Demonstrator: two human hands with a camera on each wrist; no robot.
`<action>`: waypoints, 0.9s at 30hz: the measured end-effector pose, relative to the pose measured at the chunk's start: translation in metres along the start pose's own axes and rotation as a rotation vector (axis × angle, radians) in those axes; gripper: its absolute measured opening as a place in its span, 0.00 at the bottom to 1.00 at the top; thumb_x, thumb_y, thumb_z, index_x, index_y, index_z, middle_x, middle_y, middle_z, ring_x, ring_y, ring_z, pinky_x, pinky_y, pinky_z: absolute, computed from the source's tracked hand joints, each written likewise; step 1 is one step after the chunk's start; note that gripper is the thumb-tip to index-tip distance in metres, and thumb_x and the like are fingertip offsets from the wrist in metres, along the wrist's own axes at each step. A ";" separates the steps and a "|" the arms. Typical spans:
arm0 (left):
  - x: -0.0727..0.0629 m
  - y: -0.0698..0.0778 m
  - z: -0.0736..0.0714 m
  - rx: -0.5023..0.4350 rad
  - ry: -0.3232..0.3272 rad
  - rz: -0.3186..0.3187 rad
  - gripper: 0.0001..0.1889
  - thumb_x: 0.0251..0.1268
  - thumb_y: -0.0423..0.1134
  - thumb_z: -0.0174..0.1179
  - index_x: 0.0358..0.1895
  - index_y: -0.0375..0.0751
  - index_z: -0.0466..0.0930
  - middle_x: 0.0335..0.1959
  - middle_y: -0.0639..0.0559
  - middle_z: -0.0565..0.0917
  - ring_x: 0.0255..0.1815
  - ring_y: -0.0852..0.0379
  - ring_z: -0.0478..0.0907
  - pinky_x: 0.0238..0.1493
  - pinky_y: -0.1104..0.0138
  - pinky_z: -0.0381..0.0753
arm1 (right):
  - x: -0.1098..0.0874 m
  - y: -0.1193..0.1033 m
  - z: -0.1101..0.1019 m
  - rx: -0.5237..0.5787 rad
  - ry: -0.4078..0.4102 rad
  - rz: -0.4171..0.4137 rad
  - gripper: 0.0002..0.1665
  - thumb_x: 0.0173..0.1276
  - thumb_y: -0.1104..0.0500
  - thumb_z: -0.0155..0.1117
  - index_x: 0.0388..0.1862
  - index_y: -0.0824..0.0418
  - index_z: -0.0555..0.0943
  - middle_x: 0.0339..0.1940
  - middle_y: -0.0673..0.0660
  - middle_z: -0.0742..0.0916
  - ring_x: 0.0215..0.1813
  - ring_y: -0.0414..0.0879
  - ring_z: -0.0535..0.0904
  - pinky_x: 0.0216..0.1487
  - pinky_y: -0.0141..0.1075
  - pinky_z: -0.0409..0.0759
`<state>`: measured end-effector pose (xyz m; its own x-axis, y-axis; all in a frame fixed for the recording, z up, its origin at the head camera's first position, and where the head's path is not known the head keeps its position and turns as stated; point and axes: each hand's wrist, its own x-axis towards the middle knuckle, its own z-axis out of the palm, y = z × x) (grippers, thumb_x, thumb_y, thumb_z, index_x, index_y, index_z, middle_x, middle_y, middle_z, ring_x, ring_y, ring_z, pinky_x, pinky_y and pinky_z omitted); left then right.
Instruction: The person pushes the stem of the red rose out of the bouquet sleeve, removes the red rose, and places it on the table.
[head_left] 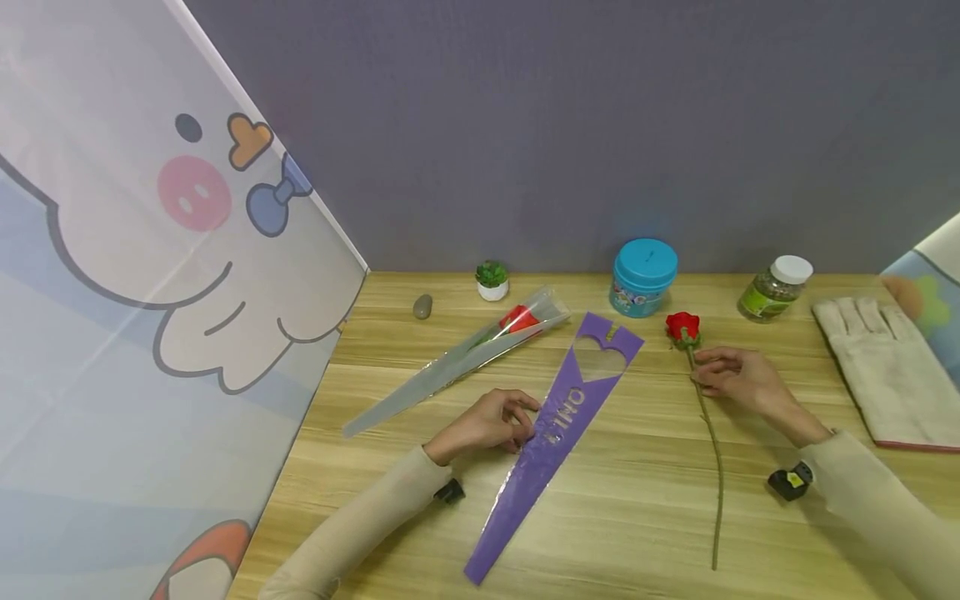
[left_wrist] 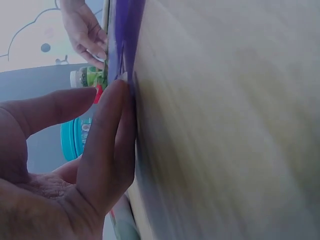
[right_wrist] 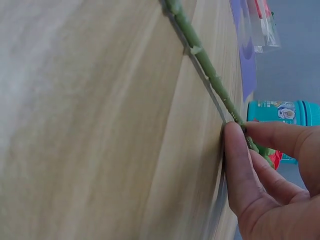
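Note:
A purple flower sleeve (head_left: 534,467) with clear film and metallic lettering lies slanted on the table. At its left edge is my left hand (head_left: 491,419), fingertips touching the sleeve. In the left wrist view the thumb (left_wrist: 60,110) stands apart from the fingers. On the right, a single red rose (head_left: 682,327) with a long green stem (right_wrist: 207,70) lies along the table. My right hand (head_left: 738,383) pinches that stem just below the bloom between thumb and fingers. Left of the purple sleeve lies another rose in a clear and grey sleeve (head_left: 450,367).
Along the back stand a small potted plant (head_left: 492,282), a blue lidded tub (head_left: 645,277) and a white-capped jar (head_left: 775,288). A grey stone (head_left: 423,307) sits at the back left. A pale work glove (head_left: 888,375) lies at the right edge.

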<state>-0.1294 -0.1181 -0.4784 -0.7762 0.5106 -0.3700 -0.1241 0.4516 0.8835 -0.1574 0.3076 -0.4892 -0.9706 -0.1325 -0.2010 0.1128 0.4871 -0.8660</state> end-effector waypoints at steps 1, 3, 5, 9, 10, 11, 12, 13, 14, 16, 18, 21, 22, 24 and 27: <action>-0.001 0.000 0.000 -0.003 -0.002 -0.003 0.19 0.67 0.26 0.66 0.61 0.35 0.81 0.37 0.42 0.90 0.28 0.58 0.84 0.30 0.65 0.89 | 0.000 0.000 0.000 0.001 0.003 0.003 0.27 0.74 0.67 0.65 0.65 0.83 0.72 0.39 0.52 0.91 0.35 0.30 0.86 0.37 0.32 0.89; -0.002 0.002 -0.002 -0.009 -0.006 -0.006 0.19 0.67 0.27 0.66 0.61 0.35 0.81 0.39 0.41 0.90 0.30 0.57 0.85 0.31 0.65 0.89 | -0.001 -0.001 0.000 0.003 0.003 0.013 0.28 0.75 0.65 0.66 0.66 0.81 0.72 0.39 0.51 0.91 0.35 0.31 0.86 0.38 0.32 0.89; -0.004 0.003 -0.003 -0.010 -0.008 -0.006 0.20 0.67 0.29 0.66 0.61 0.35 0.81 0.40 0.40 0.90 0.31 0.57 0.85 0.32 0.64 0.89 | -0.003 -0.002 -0.002 -0.013 0.003 0.020 0.30 0.75 0.63 0.67 0.67 0.80 0.72 0.39 0.51 0.91 0.35 0.32 0.86 0.38 0.33 0.89; -0.008 0.003 -0.008 0.007 -0.002 -0.007 0.20 0.68 0.31 0.66 0.63 0.36 0.81 0.46 0.40 0.90 0.35 0.57 0.85 0.34 0.63 0.90 | -0.008 -0.005 -0.004 -0.116 0.025 -0.041 0.29 0.73 0.60 0.70 0.65 0.77 0.75 0.44 0.64 0.91 0.35 0.30 0.85 0.37 0.32 0.88; -0.009 0.002 -0.009 0.011 -0.001 -0.005 0.21 0.68 0.31 0.66 0.63 0.36 0.80 0.46 0.40 0.90 0.36 0.57 0.85 0.34 0.63 0.90 | -0.010 -0.008 -0.004 -0.157 0.043 -0.073 0.28 0.72 0.60 0.71 0.64 0.77 0.76 0.44 0.67 0.91 0.34 0.29 0.84 0.36 0.31 0.87; -0.010 0.002 -0.011 0.014 -0.003 0.000 0.21 0.68 0.31 0.66 0.63 0.36 0.80 0.47 0.41 0.89 0.37 0.57 0.85 0.35 0.63 0.90 | -0.011 -0.009 -0.005 -0.196 0.056 -0.101 0.28 0.72 0.60 0.71 0.63 0.76 0.77 0.45 0.70 0.90 0.34 0.27 0.82 0.35 0.29 0.86; -0.011 0.001 -0.013 0.016 -0.003 0.004 0.21 0.68 0.31 0.65 0.63 0.36 0.80 0.47 0.40 0.89 0.37 0.57 0.85 0.36 0.63 0.90 | -0.013 -0.012 -0.006 -0.233 0.075 -0.127 0.27 0.72 0.59 0.71 0.61 0.76 0.78 0.46 0.72 0.90 0.34 0.25 0.81 0.35 0.28 0.84; -0.012 0.001 -0.014 0.013 -0.004 0.008 0.21 0.69 0.31 0.65 0.64 0.36 0.79 0.48 0.40 0.89 0.38 0.57 0.86 0.36 0.62 0.90 | -0.014 -0.015 -0.006 -0.271 0.096 -0.151 0.26 0.71 0.59 0.72 0.60 0.75 0.79 0.46 0.72 0.90 0.34 0.23 0.79 0.34 0.27 0.83; -0.014 0.001 -0.016 0.008 -0.006 0.014 0.21 0.69 0.30 0.64 0.64 0.36 0.79 0.46 0.39 0.89 0.38 0.56 0.86 0.37 0.61 0.90 | -0.014 -0.018 -0.006 -0.298 0.109 -0.169 0.25 0.70 0.59 0.73 0.59 0.74 0.80 0.47 0.73 0.90 0.34 0.22 0.78 0.34 0.26 0.82; -0.016 0.001 -0.019 0.012 -0.005 0.029 0.21 0.70 0.29 0.63 0.65 0.35 0.78 0.46 0.38 0.89 0.38 0.54 0.88 0.38 0.60 0.91 | -0.016 -0.026 -0.005 -0.329 0.115 -0.194 0.25 0.70 0.59 0.73 0.59 0.73 0.81 0.47 0.72 0.90 0.35 0.20 0.77 0.34 0.27 0.81; -0.019 0.001 -0.023 0.017 -0.003 0.055 0.21 0.71 0.28 0.62 0.66 0.34 0.77 0.48 0.36 0.89 0.39 0.50 0.89 0.39 0.58 0.91 | -0.016 -0.034 -0.003 -0.349 0.123 -0.221 0.24 0.69 0.59 0.74 0.58 0.72 0.81 0.47 0.72 0.90 0.36 0.19 0.76 0.33 0.27 0.81; -0.022 0.003 -0.029 0.015 0.005 0.107 0.23 0.73 0.29 0.62 0.68 0.31 0.74 0.50 0.32 0.87 0.41 0.41 0.89 0.42 0.57 0.91 | -0.017 -0.046 0.001 -0.363 0.121 -0.270 0.24 0.68 0.60 0.74 0.58 0.72 0.81 0.48 0.71 0.90 0.37 0.17 0.76 0.33 0.27 0.81; -0.023 0.003 -0.031 0.009 0.008 0.127 0.23 0.73 0.28 0.61 0.69 0.31 0.74 0.51 0.31 0.87 0.42 0.38 0.89 0.43 0.56 0.91 | -0.018 -0.050 0.003 -0.368 0.120 -0.283 0.24 0.68 0.61 0.74 0.58 0.72 0.81 0.48 0.71 0.90 0.37 0.17 0.76 0.32 0.27 0.81; -0.024 0.004 -0.036 -0.006 0.027 0.152 0.25 0.73 0.29 0.62 0.70 0.30 0.72 0.53 0.31 0.86 0.45 0.36 0.89 0.44 0.57 0.91 | -0.018 -0.059 0.008 -0.367 0.107 -0.305 0.23 0.69 0.60 0.74 0.59 0.71 0.81 0.49 0.71 0.90 0.38 0.18 0.78 0.33 0.27 0.81; -0.028 0.004 -0.043 -0.034 0.070 0.159 0.26 0.72 0.31 0.62 0.71 0.31 0.72 0.55 0.32 0.85 0.48 0.33 0.88 0.47 0.55 0.90 | -0.015 -0.073 0.020 -0.357 0.080 -0.336 0.24 0.68 0.61 0.74 0.59 0.69 0.82 0.49 0.69 0.90 0.40 0.33 0.86 0.35 0.27 0.82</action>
<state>-0.1343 -0.1619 -0.4520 -0.8288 0.5206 -0.2052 -0.0163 0.3441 0.9388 -0.1463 0.2569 -0.4324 -0.9556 -0.2732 0.1107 -0.2758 0.6959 -0.6631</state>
